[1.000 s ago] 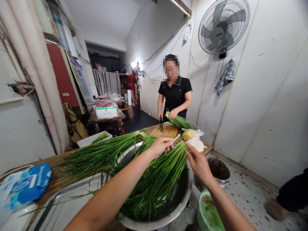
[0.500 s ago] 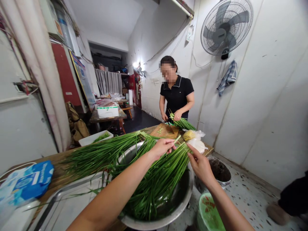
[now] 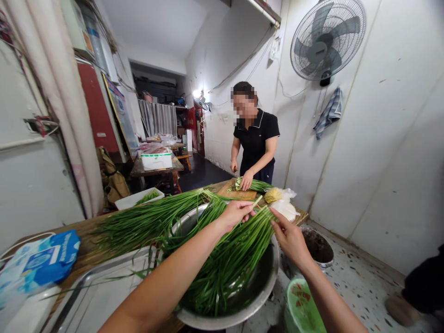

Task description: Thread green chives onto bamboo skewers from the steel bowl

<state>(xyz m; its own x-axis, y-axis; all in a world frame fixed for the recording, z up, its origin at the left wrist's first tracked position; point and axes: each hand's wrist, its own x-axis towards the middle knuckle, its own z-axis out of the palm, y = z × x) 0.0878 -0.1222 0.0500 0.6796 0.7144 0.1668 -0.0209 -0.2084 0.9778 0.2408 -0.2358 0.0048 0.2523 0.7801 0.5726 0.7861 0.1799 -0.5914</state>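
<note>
My left hand [image 3: 236, 215] pinches pale stalk ends of garlic chives between thumb and fingers, above a large bunch of garlic chives [image 3: 232, 259]. That bunch lies across a wide steel basin [image 3: 251, 313], its white ends pointing away from me and its leaves drooping inside. At the bunch's right edge, my right hand [image 3: 287, 235] grips the stem ends with thumb and forefinger; part of that grip is hidden. Another pile of garlic chives [image 3: 149, 217] rests on the wooden table, left of the basin.
Across the table a co-worker [image 3: 255, 143] presses chives onto a cutting board [image 3: 227, 189]. Plastic bags [image 3: 284, 208] lie near the basin's far right. A metal tray [image 3: 100, 296] and blue package [image 3: 52, 259] are at left. A green bucket [image 3: 303, 305] and a bin [image 3: 319, 247] stand right.
The co-worker has lowered the chives from the air onto the cutting board, with one hand flat on them. My own hands keep nearly the same pose.
</note>
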